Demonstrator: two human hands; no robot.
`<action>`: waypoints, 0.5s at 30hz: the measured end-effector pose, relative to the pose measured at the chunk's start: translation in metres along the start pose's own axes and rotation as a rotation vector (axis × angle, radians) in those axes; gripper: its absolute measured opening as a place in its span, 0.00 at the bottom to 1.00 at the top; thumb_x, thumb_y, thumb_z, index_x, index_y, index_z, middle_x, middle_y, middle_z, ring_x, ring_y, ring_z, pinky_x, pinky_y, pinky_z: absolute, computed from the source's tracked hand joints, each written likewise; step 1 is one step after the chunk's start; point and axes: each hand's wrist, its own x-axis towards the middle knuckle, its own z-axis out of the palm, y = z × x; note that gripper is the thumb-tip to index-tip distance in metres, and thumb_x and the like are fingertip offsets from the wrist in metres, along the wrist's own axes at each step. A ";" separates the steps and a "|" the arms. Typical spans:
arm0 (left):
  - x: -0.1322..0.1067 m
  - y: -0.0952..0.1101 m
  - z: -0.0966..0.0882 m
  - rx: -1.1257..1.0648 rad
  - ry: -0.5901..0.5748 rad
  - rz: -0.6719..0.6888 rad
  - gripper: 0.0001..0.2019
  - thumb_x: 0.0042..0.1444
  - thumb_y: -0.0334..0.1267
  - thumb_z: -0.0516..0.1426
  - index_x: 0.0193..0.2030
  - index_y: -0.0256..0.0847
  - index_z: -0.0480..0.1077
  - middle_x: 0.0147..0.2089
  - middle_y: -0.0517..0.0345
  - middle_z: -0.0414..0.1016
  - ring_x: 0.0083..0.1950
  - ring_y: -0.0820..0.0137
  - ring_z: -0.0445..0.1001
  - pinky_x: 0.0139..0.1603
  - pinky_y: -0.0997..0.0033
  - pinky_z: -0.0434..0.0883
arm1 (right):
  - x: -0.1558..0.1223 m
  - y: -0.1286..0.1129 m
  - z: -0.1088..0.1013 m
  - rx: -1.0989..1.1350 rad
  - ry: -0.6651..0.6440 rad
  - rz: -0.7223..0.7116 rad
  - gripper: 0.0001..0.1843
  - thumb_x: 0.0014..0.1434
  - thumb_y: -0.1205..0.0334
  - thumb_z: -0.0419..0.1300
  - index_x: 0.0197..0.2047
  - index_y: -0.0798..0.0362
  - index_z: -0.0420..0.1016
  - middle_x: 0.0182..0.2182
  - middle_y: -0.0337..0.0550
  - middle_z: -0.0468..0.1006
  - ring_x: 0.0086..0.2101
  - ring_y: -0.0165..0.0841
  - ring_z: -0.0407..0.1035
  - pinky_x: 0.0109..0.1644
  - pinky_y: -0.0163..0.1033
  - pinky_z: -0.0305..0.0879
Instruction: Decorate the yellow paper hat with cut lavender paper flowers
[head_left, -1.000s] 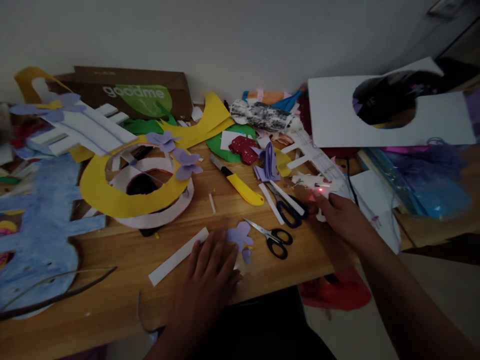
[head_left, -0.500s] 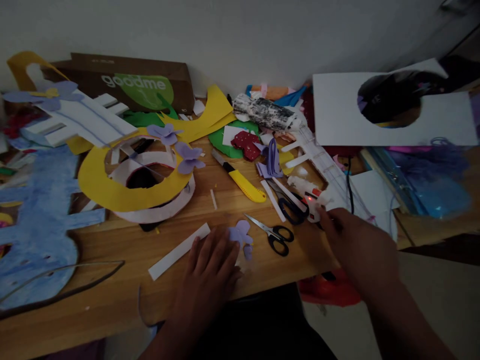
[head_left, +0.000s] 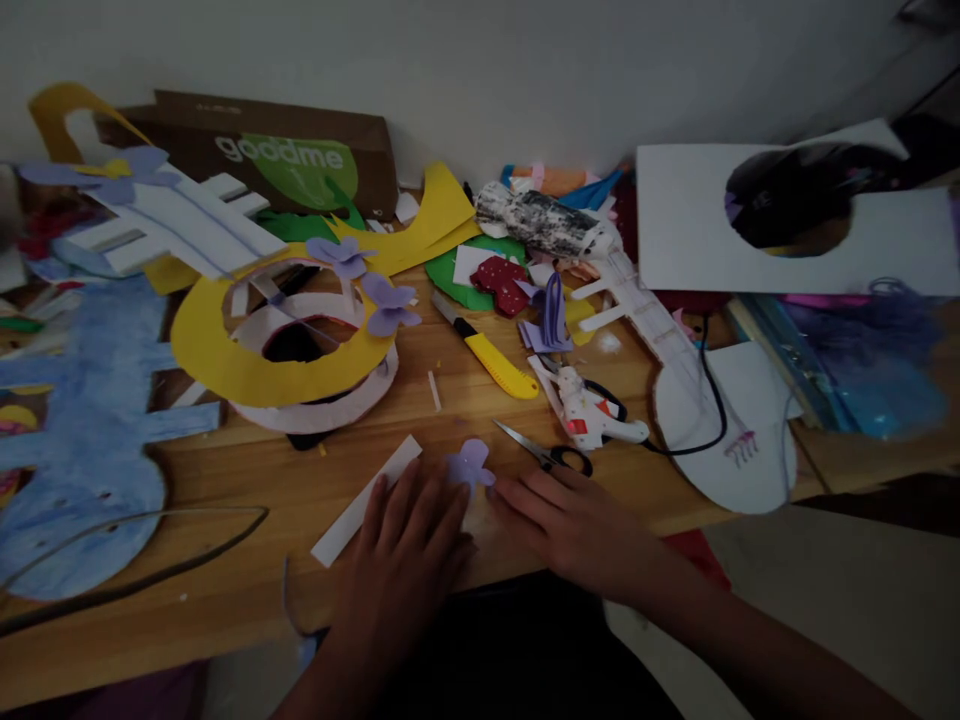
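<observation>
A small purple paper flower [head_left: 472, 464] lies on the wooden table between my hands. My left hand [head_left: 411, 530] rests with its fingers stretched out flat at the flower's left side. Its fingertips reach a white paper strip [head_left: 367, 503]. My right hand [head_left: 574, 530] has its fingers together, pinching the flower's right edge; the tips are dim. Small scissors [head_left: 544, 450] with black handles lie just beyond the right hand, which hides part of them. Further back, a white glue gun [head_left: 589, 410] lies on its side over a larger pair of black-handled scissors.
A yellow utility knife [head_left: 499, 365] lies mid-table. To the left are a yellow paper ring [head_left: 217, 350] with purple flowers and a blue painted cutout [head_left: 105, 400]. A brown box [head_left: 300, 150] stands against the wall. A white guitar-shaped cutout [head_left: 742, 430] and the glue gun's black cord [head_left: 720, 400] lie right.
My right hand has let go of the glue gun, now lying on the table, and has moved left to the purple paper flower. The left hand stays beside the flower. The view shifted slightly.
</observation>
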 end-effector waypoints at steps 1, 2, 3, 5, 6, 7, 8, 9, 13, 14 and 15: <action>0.000 0.000 0.000 -0.007 0.007 -0.005 0.20 0.66 0.49 0.54 0.61 0.48 0.71 0.67 0.53 0.70 0.69 0.51 0.64 0.69 0.43 0.57 | 0.001 0.001 0.000 -0.003 0.011 -0.012 0.16 0.67 0.71 0.52 0.54 0.57 0.76 0.53 0.50 0.80 0.47 0.39 0.72 0.50 0.47 0.71; 0.000 0.000 0.000 -0.012 0.008 -0.010 0.20 0.65 0.49 0.54 0.61 0.49 0.71 0.67 0.54 0.69 0.69 0.51 0.64 0.69 0.43 0.57 | 0.001 0.002 0.000 -0.003 0.024 -0.013 0.16 0.67 0.72 0.53 0.54 0.57 0.76 0.52 0.50 0.80 0.46 0.40 0.72 0.50 0.47 0.71; 0.000 -0.001 -0.001 -0.014 0.007 -0.008 0.20 0.65 0.49 0.54 0.61 0.49 0.71 0.67 0.54 0.69 0.69 0.51 0.64 0.69 0.43 0.57 | 0.001 0.002 0.000 0.004 0.035 0.004 0.16 0.67 0.72 0.53 0.53 0.56 0.76 0.51 0.50 0.80 0.46 0.40 0.72 0.50 0.47 0.71; 0.000 -0.001 -0.002 -0.004 -0.002 0.003 0.20 0.66 0.49 0.53 0.61 0.49 0.70 0.67 0.55 0.69 0.69 0.51 0.64 0.69 0.43 0.57 | 0.000 0.002 0.000 0.054 0.048 0.082 0.15 0.67 0.71 0.54 0.53 0.56 0.76 0.50 0.49 0.81 0.47 0.41 0.72 0.50 0.47 0.72; 0.000 -0.002 -0.002 0.004 -0.007 0.009 0.20 0.66 0.49 0.53 0.61 0.49 0.70 0.67 0.55 0.70 0.69 0.51 0.64 0.69 0.43 0.57 | -0.001 0.002 0.000 0.090 0.053 0.130 0.14 0.66 0.71 0.54 0.52 0.57 0.76 0.49 0.49 0.81 0.48 0.41 0.71 0.51 0.47 0.72; 0.001 -0.002 -0.002 0.009 -0.008 0.013 0.20 0.67 0.48 0.53 0.62 0.49 0.70 0.66 0.54 0.70 0.69 0.51 0.64 0.69 0.43 0.57 | -0.002 0.001 0.000 0.123 0.052 0.168 0.14 0.66 0.71 0.54 0.52 0.57 0.76 0.49 0.50 0.81 0.49 0.41 0.71 0.53 0.48 0.72; 0.001 -0.001 -0.003 0.010 -0.012 0.015 0.20 0.67 0.48 0.53 0.62 0.48 0.70 0.66 0.54 0.70 0.69 0.51 0.64 0.69 0.43 0.57 | -0.002 0.001 0.000 0.143 0.038 0.184 0.14 0.66 0.71 0.55 0.52 0.57 0.76 0.49 0.50 0.80 0.50 0.42 0.71 0.53 0.48 0.72; 0.000 -0.001 -0.003 0.005 -0.013 0.011 0.20 0.67 0.48 0.53 0.62 0.48 0.70 0.67 0.54 0.70 0.69 0.51 0.64 0.69 0.43 0.57 | -0.002 0.002 0.000 0.146 0.019 0.175 0.15 0.66 0.71 0.55 0.53 0.57 0.75 0.50 0.50 0.80 0.50 0.42 0.71 0.53 0.49 0.72; 0.000 0.000 -0.001 -0.030 -0.019 -0.017 0.21 0.65 0.50 0.54 0.62 0.48 0.69 0.69 0.54 0.67 0.70 0.51 0.61 0.71 0.44 0.54 | 0.000 0.003 0.002 0.036 -0.023 0.040 0.19 0.65 0.74 0.54 0.58 0.57 0.72 0.53 0.51 0.78 0.49 0.45 0.72 0.48 0.50 0.74; 0.000 -0.001 -0.001 -0.033 -0.019 -0.022 0.21 0.65 0.50 0.54 0.62 0.48 0.69 0.69 0.54 0.67 0.71 0.51 0.61 0.71 0.43 0.54 | 0.000 0.003 0.003 0.019 -0.001 0.009 0.19 0.65 0.74 0.53 0.57 0.57 0.73 0.53 0.51 0.79 0.48 0.44 0.72 0.48 0.50 0.73; 0.000 -0.001 -0.001 -0.034 -0.017 -0.020 0.21 0.65 0.50 0.54 0.62 0.48 0.69 0.69 0.53 0.67 0.71 0.51 0.61 0.71 0.43 0.54 | 0.000 0.002 0.004 0.016 0.029 -0.011 0.18 0.66 0.74 0.53 0.56 0.58 0.74 0.53 0.51 0.79 0.48 0.43 0.72 0.48 0.49 0.73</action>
